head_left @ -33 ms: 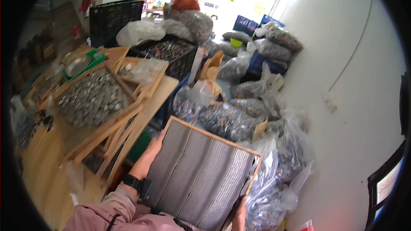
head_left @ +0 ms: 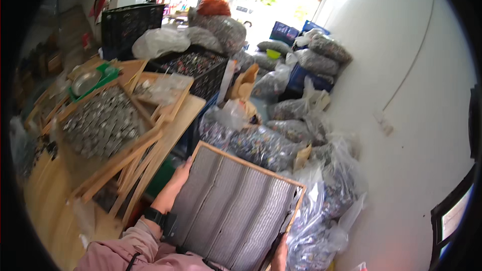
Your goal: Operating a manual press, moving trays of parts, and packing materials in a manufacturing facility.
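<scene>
Between my hands is a shallow wood-framed tray [head_left: 228, 206], filled with rows of thin grey strips packed side by side. It is tilted, close in front of my body. My left hand [head_left: 184, 171] grips its left edge, with the fingers mostly hidden behind the frame. Near the lower right corner, my right hand [head_left: 280, 253] is closed on the other side, partly cut off by the picture's lower edge. A dark band with a small box sits on my left wrist.
Left of me, a wooden table [head_left: 45, 190] bears a frame of loose grey metal pieces [head_left: 100, 120] and a green tray [head_left: 103, 78] with a metal bowl. Filled clear bags [head_left: 266, 145] crowd the floor ahead and right. Beyond stands a black crate [head_left: 213, 78]; a white wall [head_left: 401, 60] runs along the right.
The surroundings have shifted slightly left in the picture. Both hands keep their hold on the tray, which has hardly moved.
</scene>
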Motion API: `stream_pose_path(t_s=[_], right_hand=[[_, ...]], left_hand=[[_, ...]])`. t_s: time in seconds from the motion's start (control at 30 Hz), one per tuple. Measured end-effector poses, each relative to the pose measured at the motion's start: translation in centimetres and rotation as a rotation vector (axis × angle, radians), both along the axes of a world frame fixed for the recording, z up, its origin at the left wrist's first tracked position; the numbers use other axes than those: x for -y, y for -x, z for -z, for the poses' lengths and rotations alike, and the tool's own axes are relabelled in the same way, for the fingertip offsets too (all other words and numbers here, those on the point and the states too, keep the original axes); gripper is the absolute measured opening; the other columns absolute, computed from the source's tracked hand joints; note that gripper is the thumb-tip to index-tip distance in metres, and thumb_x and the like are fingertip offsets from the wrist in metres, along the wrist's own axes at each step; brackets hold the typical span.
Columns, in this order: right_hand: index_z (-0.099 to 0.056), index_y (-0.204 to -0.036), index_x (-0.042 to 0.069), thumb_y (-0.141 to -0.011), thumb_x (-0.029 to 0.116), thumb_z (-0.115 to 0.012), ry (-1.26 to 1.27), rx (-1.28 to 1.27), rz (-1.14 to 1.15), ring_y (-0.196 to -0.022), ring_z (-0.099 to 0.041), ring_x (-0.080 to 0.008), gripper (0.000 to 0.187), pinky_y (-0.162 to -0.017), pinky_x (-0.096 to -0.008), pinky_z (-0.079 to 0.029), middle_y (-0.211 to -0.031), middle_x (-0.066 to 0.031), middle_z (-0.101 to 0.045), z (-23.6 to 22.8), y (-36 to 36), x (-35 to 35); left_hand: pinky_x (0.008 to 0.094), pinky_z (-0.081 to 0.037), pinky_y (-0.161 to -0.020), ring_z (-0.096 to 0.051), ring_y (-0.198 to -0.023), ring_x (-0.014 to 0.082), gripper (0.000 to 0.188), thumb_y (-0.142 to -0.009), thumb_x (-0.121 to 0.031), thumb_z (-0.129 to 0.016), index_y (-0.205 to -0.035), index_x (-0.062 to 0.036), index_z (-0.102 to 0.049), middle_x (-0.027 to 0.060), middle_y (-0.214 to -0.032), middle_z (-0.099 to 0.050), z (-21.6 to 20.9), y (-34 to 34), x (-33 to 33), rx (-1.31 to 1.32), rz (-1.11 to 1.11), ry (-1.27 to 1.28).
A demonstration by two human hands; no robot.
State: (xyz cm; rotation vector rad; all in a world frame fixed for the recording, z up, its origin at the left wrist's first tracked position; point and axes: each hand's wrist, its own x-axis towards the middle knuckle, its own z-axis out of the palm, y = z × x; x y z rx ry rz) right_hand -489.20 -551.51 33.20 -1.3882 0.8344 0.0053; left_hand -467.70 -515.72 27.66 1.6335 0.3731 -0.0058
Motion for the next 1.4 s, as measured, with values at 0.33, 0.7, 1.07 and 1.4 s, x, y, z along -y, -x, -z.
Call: stream_pose_path(t_s=[0.33, 0.7, 1.07, 1.4], right_hand=[[-0.04, -0.124, 0.007, -0.082, 0.063, -0.028, -0.141, -0.137, 0.084, -0.085, -0.049, -0.0122, 0.071, -0.065, -0.0234, -0.041, -0.104, -0.0026, -0.053, 4.8, -24.2, -0.4], [-0.039, -0.119, -0.007, -0.083, 0.056, -0.041, -0.119, -0.146, 0.156, -0.102, -0.047, -0.0235, 0.072, -0.085, -0.0321, -0.039, -0.116, -0.0157, -0.047, 2.1, -43.4, -0.7], [-0.047, -0.116, 0.011, -0.081, 0.063, -0.032, -0.134, -0.019, -0.032, -0.054, -0.048, -0.0118, 0.065, -0.042, -0.0259, -0.037, -0.079, -0.0016, -0.057, 6.0, -51.8, -1.2], [-0.05, -0.113, 0.009, -0.081, 0.061, -0.034, -0.062, -0.016, 0.106, -0.061, -0.054, -0.0185, 0.063, -0.048, -0.0318, -0.043, -0.085, -0.0073, -0.06, 7.7, -57.2, 7.9]], left_hand=[[0.0344, -0.038, -0.084, -0.052, -0.1, 0.0314, 0.068, -0.084, -0.053, -0.035, -0.104, 0.0096, -0.054, 0.0229, -0.103, -0.056, 3.4, -27.6, 1.9, -0.201, 0.133, 0.037], [0.0343, -0.039, -0.082, -0.054, -0.097, 0.0281, 0.067, -0.086, -0.053, -0.033, -0.102, 0.0086, -0.055, 0.0207, -0.1, -0.058, -0.9, -43.5, 0.4, -0.277, 0.038, 0.019], [0.0389, -0.039, -0.082, -0.053, -0.097, 0.0369, 0.07, -0.085, -0.057, -0.028, -0.095, 0.0055, -0.058, 0.0249, -0.097, -0.057, 0.2, -50.6, 2.9, -0.112, 0.146, -0.057], [0.0352, -0.043, -0.077, -0.058, -0.09, 0.0298, 0.064, -0.085, -0.054, -0.033, -0.098, 0.0036, -0.058, 0.0206, -0.089, -0.061, -4.1, -60.0, 9.8, 0.001, 0.172, -0.14]])
